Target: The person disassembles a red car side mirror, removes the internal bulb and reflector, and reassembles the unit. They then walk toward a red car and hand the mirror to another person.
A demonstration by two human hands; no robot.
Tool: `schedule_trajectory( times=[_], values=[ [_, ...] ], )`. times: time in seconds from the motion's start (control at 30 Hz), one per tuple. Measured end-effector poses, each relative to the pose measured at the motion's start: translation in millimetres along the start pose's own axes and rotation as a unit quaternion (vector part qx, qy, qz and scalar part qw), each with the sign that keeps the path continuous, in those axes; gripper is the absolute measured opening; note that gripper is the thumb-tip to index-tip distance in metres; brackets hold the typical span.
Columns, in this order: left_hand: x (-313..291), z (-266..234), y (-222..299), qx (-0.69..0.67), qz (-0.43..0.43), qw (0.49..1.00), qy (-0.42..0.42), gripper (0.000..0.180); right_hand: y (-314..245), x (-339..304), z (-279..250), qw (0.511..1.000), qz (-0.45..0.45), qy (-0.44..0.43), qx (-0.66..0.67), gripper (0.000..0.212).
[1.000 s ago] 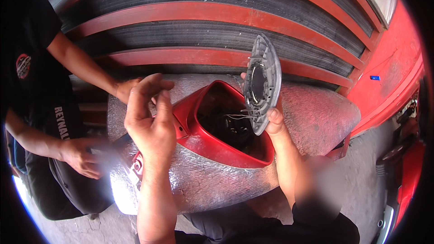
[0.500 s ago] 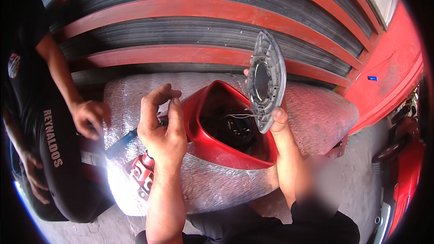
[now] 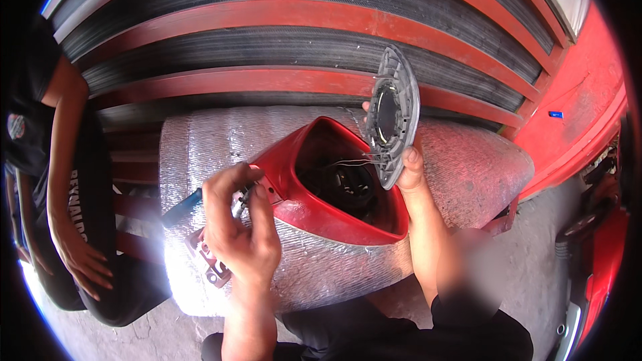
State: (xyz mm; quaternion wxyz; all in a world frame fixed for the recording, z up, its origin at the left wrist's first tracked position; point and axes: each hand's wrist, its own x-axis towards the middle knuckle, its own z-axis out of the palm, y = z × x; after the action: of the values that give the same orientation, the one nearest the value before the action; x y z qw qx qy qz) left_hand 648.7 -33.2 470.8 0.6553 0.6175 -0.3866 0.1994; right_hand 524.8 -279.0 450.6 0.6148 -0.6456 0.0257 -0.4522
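My right hand [image 3: 413, 170] grips a mirror glass on its grey plastic backing [image 3: 391, 117] by the edge, holding it upright on its side. Thin wires [image 3: 351, 162] run from the backing into the red side mirror housing [image 3: 287, 194]. That housing lies with its wide opening up, and dark parts show inside. My left hand [image 3: 237, 227] is raised by the housing's left end, fingers curled and a small gap between thumb and forefinger, with nothing visible between them. Behind it, a blue bar-like object [image 3: 182, 208] and a red-and-metal bracket [image 3: 210, 261] are partly hidden.
A silver foil-wrapped padded surface [image 3: 334, 271] lies under the housing. Beyond it rise red slats [image 3: 267, 13] with black ribbed panels. At the left sits another person, a hand [image 3: 83, 264] by the knee. A small blue object [image 3: 556, 114] lies on the red surface at right.
My left hand has dropped slightly, staying beside the housing. The mirror backing has shifted slightly in my right hand. The other person's hand has drawn back from the foil toward the knee.
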Motion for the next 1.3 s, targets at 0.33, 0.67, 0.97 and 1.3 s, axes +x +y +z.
schedule_trajectory(
  times=[0.33,0.67,0.97,1.3],
  values=[
    [-74.0,-17.9,-5.4,0.154,0.093,0.982,-0.053,0.054,-42.3,-7.4,1.6,0.965,-0.042,-0.073,-0.247,0.137],
    [-76.1,-37.5,0.2,0.168,0.168,0.970,-0.043,0.054,-70.0,-24.2,43.3,0.857,0.018,-0.174,-0.485,0.131],
    [-32.7,-134.6,-15.6,0.285,-0.132,0.948,0.056,0.051,-78.7,-16.0,59.2,0.839,0.117,-0.226,-0.480,0.135],
    [-5.4,-165.0,-77.5,0.403,-0.168,0.872,-0.220,0.065,-55.0,-3.5,31.2,0.885,0.163,-0.249,-0.358,0.122]
  ],
)
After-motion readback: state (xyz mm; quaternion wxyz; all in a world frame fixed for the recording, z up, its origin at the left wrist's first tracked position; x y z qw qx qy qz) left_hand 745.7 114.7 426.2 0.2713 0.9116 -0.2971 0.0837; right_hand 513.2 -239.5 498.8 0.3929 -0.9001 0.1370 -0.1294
